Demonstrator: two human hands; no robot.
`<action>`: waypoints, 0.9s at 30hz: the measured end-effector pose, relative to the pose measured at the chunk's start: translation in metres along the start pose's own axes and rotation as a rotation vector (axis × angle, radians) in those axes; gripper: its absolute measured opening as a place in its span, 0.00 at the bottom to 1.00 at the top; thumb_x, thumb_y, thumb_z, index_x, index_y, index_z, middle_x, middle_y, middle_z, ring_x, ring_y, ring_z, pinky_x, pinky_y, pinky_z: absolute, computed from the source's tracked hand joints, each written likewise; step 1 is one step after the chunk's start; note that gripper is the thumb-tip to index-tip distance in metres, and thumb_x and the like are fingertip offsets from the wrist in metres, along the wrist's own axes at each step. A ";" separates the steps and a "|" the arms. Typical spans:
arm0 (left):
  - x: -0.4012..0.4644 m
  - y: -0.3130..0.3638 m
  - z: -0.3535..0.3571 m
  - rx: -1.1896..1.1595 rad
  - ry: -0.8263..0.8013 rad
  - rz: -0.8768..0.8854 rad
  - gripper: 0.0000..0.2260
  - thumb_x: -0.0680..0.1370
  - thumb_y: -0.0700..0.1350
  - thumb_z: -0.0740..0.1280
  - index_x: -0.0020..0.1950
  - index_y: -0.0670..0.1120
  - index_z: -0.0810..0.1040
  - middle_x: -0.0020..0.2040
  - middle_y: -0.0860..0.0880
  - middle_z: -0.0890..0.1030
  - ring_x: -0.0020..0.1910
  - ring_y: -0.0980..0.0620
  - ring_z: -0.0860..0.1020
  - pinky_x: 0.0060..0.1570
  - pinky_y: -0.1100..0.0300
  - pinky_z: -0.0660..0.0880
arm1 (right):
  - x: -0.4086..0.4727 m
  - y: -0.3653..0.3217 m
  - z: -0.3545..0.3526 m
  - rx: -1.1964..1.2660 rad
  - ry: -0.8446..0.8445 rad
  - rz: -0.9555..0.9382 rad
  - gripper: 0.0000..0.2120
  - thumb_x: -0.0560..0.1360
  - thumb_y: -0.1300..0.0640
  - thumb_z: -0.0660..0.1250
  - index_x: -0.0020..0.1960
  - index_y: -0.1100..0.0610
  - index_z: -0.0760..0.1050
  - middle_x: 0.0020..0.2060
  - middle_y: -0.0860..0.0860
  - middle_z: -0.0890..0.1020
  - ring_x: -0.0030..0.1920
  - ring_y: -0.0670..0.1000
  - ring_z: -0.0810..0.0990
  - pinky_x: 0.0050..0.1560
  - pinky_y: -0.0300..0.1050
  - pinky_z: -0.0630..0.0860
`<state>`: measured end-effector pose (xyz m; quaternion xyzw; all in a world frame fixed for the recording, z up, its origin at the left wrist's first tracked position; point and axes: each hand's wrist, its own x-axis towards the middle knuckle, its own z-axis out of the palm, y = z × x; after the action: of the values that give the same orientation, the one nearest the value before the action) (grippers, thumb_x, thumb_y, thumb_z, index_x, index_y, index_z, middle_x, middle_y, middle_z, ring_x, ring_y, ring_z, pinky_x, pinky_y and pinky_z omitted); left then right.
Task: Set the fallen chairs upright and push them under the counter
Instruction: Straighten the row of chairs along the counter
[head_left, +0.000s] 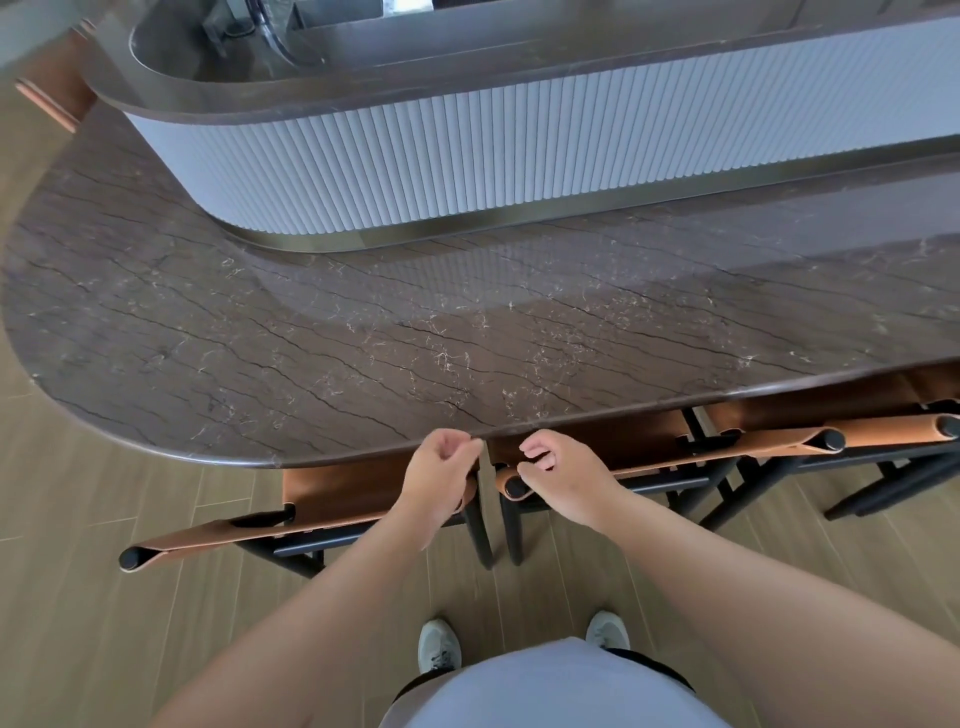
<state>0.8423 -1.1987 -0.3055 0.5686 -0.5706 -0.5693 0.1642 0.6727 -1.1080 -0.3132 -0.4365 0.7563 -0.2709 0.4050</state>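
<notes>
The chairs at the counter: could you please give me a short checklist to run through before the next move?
1. Left chair upright: ok.
2. Middle chair upright: ok.
3. Right chair upright: ok.
4. Seats tucked under the counter: ok, though the backrests stick out.
5. Left hand free of the chairs: cannot tell.
6. Right hand gripping anything: cannot tell; fingers curl over the middle chair's backrest end.
</notes>
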 end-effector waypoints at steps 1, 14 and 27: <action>-0.001 0.007 0.005 -0.101 0.027 -0.035 0.06 0.76 0.54 0.68 0.50 0.55 0.79 0.48 0.53 0.84 0.41 0.61 0.81 0.38 0.65 0.75 | -0.003 0.000 -0.006 0.087 0.034 0.032 0.09 0.76 0.49 0.66 0.56 0.47 0.75 0.50 0.41 0.79 0.47 0.43 0.79 0.44 0.38 0.73; -0.055 0.060 0.100 -0.573 0.167 -0.049 0.08 0.80 0.47 0.64 0.51 0.47 0.82 0.41 0.49 0.85 0.39 0.53 0.83 0.46 0.56 0.75 | -0.044 0.052 -0.104 0.856 0.059 0.234 0.07 0.79 0.59 0.65 0.56 0.56 0.78 0.49 0.56 0.85 0.49 0.56 0.85 0.50 0.48 0.81; -0.110 0.060 0.115 -0.692 0.061 -0.010 0.12 0.80 0.49 0.62 0.57 0.45 0.81 0.44 0.47 0.86 0.40 0.52 0.83 0.46 0.55 0.75 | -0.113 0.062 -0.130 0.970 0.151 0.167 0.10 0.79 0.58 0.64 0.58 0.59 0.79 0.48 0.58 0.86 0.48 0.56 0.86 0.47 0.49 0.79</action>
<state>0.7521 -1.0709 -0.2391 0.4988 -0.3358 -0.7127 0.3612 0.5678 -0.9719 -0.2491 -0.1149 0.6029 -0.5889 0.5258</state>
